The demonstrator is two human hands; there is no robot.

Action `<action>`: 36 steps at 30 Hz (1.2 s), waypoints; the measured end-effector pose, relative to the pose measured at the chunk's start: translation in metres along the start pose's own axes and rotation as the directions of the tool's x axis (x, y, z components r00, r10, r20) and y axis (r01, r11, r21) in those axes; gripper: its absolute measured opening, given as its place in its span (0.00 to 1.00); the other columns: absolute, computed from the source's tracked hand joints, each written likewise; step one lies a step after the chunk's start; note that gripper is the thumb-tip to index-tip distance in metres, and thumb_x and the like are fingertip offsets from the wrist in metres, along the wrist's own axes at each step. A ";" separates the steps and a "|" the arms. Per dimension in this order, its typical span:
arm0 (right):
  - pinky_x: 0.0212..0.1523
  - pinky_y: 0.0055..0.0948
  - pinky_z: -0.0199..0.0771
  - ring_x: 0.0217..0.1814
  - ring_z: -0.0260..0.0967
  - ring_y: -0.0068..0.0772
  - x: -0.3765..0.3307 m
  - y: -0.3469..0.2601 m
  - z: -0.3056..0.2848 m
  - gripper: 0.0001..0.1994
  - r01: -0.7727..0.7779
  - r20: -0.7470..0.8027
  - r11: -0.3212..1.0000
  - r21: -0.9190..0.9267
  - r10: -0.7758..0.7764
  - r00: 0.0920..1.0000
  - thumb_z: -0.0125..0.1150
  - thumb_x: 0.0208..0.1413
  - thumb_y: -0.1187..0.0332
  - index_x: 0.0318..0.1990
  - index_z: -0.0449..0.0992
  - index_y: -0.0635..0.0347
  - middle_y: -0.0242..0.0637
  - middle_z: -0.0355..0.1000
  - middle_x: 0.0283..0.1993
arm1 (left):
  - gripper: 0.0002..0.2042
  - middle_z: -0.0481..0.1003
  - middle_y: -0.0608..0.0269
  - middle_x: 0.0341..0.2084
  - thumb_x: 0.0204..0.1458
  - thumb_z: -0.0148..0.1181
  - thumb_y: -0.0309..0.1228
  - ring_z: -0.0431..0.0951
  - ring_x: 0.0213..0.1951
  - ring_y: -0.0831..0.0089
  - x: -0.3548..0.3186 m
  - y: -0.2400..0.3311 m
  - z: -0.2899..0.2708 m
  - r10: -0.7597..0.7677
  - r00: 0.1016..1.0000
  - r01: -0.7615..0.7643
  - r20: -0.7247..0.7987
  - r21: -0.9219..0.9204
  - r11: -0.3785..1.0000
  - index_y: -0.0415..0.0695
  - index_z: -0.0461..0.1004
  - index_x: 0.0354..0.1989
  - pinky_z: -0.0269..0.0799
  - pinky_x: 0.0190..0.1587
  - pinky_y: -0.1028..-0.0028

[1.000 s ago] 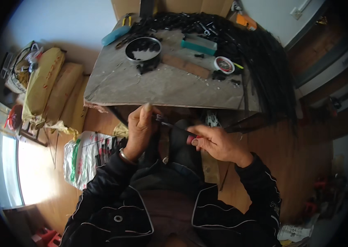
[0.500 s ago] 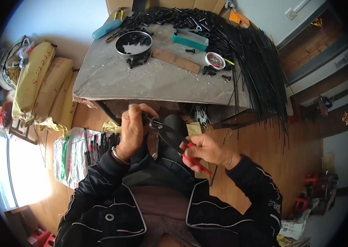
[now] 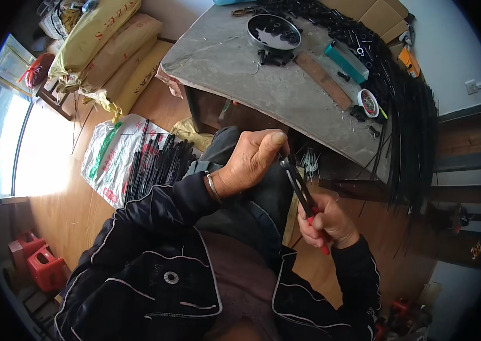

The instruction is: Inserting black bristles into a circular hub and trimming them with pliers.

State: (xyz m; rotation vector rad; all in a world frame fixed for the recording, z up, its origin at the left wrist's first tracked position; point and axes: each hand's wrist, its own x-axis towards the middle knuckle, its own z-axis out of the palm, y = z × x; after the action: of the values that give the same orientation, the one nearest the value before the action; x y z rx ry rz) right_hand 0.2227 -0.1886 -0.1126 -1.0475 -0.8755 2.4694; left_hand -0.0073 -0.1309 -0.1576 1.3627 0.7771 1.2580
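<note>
My left hand [image 3: 252,158] is closed above my lap, thumb on top. A small dark piece seems to be in its fingers, mostly hidden, so I cannot make it out. Red-handled pliers [image 3: 298,183] are gripped in my right hand [image 3: 331,223], lower and to the right. Their dark jaws reach up to the fingertips of my left hand, right at the piece. The pliers' long arms lie fairly close together.
Ahead stands a grey table [image 3: 217,71] with a round pan [image 3: 274,32] of black parts, a wooden strip [image 3: 323,80], a teal tray [image 3: 347,63], a small white bowl [image 3: 369,103] and a heap of black rods [image 3: 414,142]. Black strips [image 3: 158,165] lie on a sack at left.
The view has swung, so the table now sits further right. The pliers' handles have come closer together and point more steeply upward. Both hands keep their hold.
</note>
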 end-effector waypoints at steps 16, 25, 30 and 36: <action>0.36 0.31 0.77 0.33 0.73 0.32 0.002 -0.014 0.020 0.20 0.052 -0.138 0.935 -0.352 -0.107 0.985 0.51 0.61 0.72 0.60 0.59 0.65 0.44 0.72 0.39 | 0.27 0.62 0.73 0.15 0.64 0.43 0.51 0.59 0.22 0.83 -0.002 -0.006 0.007 -0.152 0.983 0.139 -0.102 -0.125 0.982 0.37 0.73 0.26 0.57 0.25 0.78; 0.23 0.24 0.71 0.21 0.64 0.23 0.007 -0.008 0.022 0.14 0.024 -0.168 0.938 -0.344 -0.087 0.982 0.51 0.64 0.64 0.51 0.64 0.64 0.36 0.66 0.26 | 0.30 0.67 0.70 0.18 0.64 0.35 0.55 0.63 0.23 0.83 0.001 0.003 -0.004 -0.254 0.965 0.260 0.065 -0.108 0.960 0.39 0.73 0.28 0.59 0.27 0.79; 0.13 0.25 0.65 0.13 0.59 0.22 0.013 0.012 0.028 0.14 0.010 0.036 0.991 0.132 -0.015 0.999 0.58 0.60 0.57 0.38 0.64 0.57 0.33 0.61 0.18 | 0.30 0.67 0.71 0.17 0.64 0.36 0.54 0.63 0.23 0.83 0.000 0.006 -0.001 -0.177 0.984 0.180 0.036 -0.103 0.978 0.39 0.74 0.26 0.59 0.26 0.79; 0.21 0.24 0.69 0.19 0.67 0.25 0.012 -0.005 0.018 0.14 -0.091 -0.015 0.962 -0.259 0.090 0.996 0.64 0.52 0.67 0.39 0.65 0.59 0.34 0.68 0.26 | 0.27 0.65 0.72 0.17 0.64 0.41 0.50 0.62 0.23 0.83 -0.006 0.001 0.008 -0.171 0.985 0.171 0.007 -0.113 0.979 0.38 0.74 0.25 0.58 0.27 0.79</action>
State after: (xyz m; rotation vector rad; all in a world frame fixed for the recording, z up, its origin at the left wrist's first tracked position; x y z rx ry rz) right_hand 0.2010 -0.1864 -0.1061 -1.2000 -1.2011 2.4732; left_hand -0.0017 -0.1389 -0.1568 1.1773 0.7953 1.1510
